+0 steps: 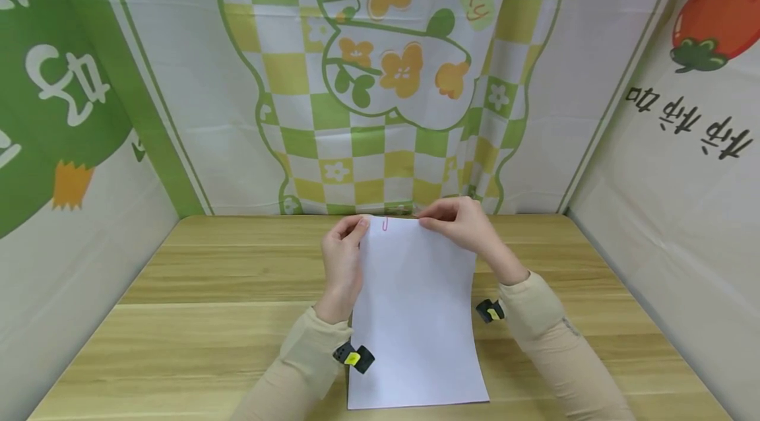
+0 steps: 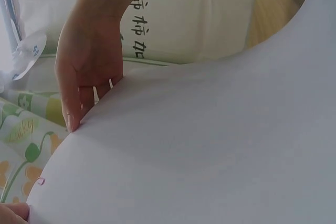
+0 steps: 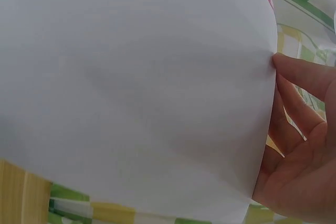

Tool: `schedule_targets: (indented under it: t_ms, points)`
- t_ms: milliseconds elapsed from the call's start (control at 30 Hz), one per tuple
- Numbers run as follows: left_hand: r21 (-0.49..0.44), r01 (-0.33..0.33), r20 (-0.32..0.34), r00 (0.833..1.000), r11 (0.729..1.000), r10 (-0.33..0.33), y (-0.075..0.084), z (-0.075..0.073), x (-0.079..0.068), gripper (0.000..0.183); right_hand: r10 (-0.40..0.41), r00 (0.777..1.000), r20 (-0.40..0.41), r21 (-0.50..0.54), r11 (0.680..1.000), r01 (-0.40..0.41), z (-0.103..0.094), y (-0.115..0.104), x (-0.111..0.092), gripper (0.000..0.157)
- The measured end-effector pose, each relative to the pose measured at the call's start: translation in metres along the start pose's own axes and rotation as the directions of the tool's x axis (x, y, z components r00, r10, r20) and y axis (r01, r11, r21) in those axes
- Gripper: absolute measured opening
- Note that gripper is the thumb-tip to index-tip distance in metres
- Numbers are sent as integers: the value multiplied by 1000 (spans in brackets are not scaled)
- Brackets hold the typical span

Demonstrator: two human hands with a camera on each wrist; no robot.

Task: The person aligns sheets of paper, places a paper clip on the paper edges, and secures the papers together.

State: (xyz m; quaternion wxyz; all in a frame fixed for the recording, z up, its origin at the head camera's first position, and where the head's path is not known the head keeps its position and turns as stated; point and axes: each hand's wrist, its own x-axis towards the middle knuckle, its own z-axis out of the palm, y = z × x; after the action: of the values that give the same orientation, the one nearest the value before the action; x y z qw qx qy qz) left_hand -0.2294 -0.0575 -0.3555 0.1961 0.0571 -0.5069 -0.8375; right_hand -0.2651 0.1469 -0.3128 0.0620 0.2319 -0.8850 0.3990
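Observation:
A white sheet of paper is held up by its far edge, its near end toward the person. A pink paper clip sits on that far edge, nearer the left corner. My left hand pinches the far left corner between thumb and fingers. With thumb and fingertips, my right hand pinches the far edge to the right of the clip. In the right wrist view the sheet bends and hides part of the right fingers. Only the left fingertips show in the left wrist view.
The wooden table lies beneath the hands. A patterned curtain hangs along its back edge, with printed cloth walls on the left and right. Small black devices are strapped at both wrists.

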Motion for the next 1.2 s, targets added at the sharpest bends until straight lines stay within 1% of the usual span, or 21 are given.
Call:
schedule_targets:
  t_ms: [267, 500, 633, 767, 867, 1000, 1067, 1200]
  points:
    - [-10, 2, -4, 1000, 1000, -2, 1, -1, 1, 11, 24, 999, -30, -30, 999, -25, -12, 9, -5, 13]
    - [-7, -6, -7, 1000, 1000, 6, -1, -3, 3, 11, 56, 998, -37, 7, 998, -56, -20, 18, -9, 16]
    - [-8, -5, -11, 1000, 1000, 5, -2, -4, 5, 6, 87, 996, -27, 37, 996, -86, -22, 25, -11, 21]
    - [-11, -7, -10, 1000, 1000, 7, -2, -3, 5, 6, 101, 995, -25, 78, 992, -98, -23, 31, -13, 24]
    - [-17, 0, -11, 1000, 1000, 0, -2, -4, 6, 6, 106, 994, -42, 75, 992, -102, -24, 36, -15, 26]
    - [-19, 12, -16, 1000, 1000, -13, -2, -4, 7, 7, 107, 991, -76, 26, 994, -106, -25, 43, -18, 27]
    - [-14, 17, -17, 1000, 1000, -17, -2, -5, 8, 9, 117, 990, -83, 21, 993, -116, -26, 46, -19, 28]
    - [-20, 23, -18, 1000, 1000, -24, -3, -5, 9, 6, 160, 984, -78, 74, 985, -155, -25, 50, -22, 34]
